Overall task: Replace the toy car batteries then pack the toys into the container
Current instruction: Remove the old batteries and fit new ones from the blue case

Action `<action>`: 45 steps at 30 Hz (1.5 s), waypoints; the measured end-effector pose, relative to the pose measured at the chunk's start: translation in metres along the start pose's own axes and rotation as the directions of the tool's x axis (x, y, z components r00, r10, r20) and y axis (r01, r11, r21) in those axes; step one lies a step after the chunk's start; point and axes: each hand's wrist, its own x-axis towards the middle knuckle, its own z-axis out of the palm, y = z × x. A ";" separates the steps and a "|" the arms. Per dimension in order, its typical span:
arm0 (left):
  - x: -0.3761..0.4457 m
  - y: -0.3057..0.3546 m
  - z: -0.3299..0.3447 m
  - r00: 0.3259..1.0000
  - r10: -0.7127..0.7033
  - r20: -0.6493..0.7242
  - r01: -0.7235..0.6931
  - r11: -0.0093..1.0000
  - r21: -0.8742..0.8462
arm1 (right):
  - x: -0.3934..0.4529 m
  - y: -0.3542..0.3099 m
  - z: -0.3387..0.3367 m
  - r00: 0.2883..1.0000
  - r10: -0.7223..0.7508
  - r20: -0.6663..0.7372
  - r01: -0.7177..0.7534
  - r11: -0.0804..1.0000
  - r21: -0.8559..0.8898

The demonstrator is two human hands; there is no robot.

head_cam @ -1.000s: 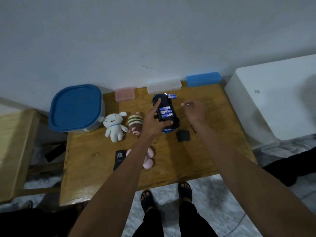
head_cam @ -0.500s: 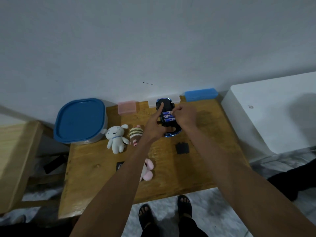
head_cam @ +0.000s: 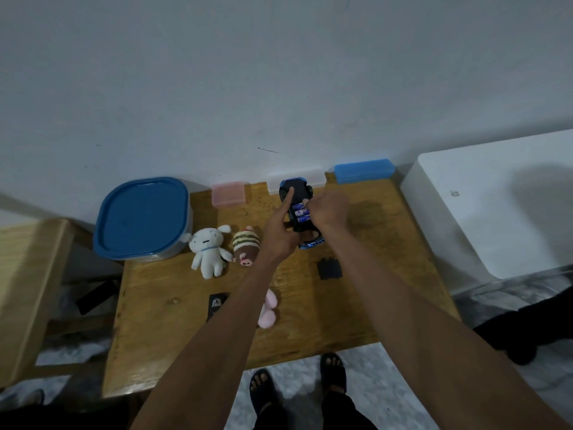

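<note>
The blue and black toy car (head_cam: 294, 189) lies upside down at the back of the wooden table (head_cam: 372, 305), its battery compartment open. Blue batteries (head_cam: 300, 215) sit side by side in it. My left hand (head_cam: 279, 235) grips the car from the left, index finger stretched along its underside. My right hand (head_cam: 328, 209) is over the compartment from the right, fingertips pinched on a battery there. The black battery cover (head_cam: 329, 268) lies loose on the table just in front of the car. A round container with a blue lid (head_cam: 142, 218) stands shut at the table's back left corner.
A white plush (head_cam: 206, 248), a striped plush (head_cam: 246, 245), a pink plush (head_cam: 268, 308) and a black remote (head_cam: 217, 305) lie left of my arms. Pink (head_cam: 228, 193), clear (head_cam: 317, 178) and blue (head_cam: 364, 170) boxes line the wall. A white appliance (head_cam: 496, 197) stands right, a wooden bench (head_cam: 24, 274) left.
My right hand has moved left from beside the car onto the battery compartment. My left hand has kept its hold on the car. The view has tilted up a little.
</note>
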 end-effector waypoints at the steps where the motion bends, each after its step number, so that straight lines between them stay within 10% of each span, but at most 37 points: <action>1: 0.001 0.000 -0.001 1.000 0.001 0.002 -0.001 1.000 -0.009 | -0.001 -0.001 -0.001 1.000 0.005 0.003 -0.005 1.000 0.029; 20: 0.008 0.001 -0.002 0.994 -0.089 0.067 0.095 0.991 -0.096 | -0.010 0.006 -0.021 0.964 -0.205 -0.169 0.258 0.878 0.403; 29: 0.005 0.003 -0.005 0.985 -0.148 0.087 0.157 0.980 -0.118 | 0.003 0.011 -0.029 0.880 -0.384 0.279 0.421 0.903 -0.085; 45: -0.002 0.007 -0.006 0.983 -0.142 0.116 0.147 0.988 -0.043 | -0.010 -0.008 -0.029 0.873 -0.377 0.308 0.475 0.801 -0.365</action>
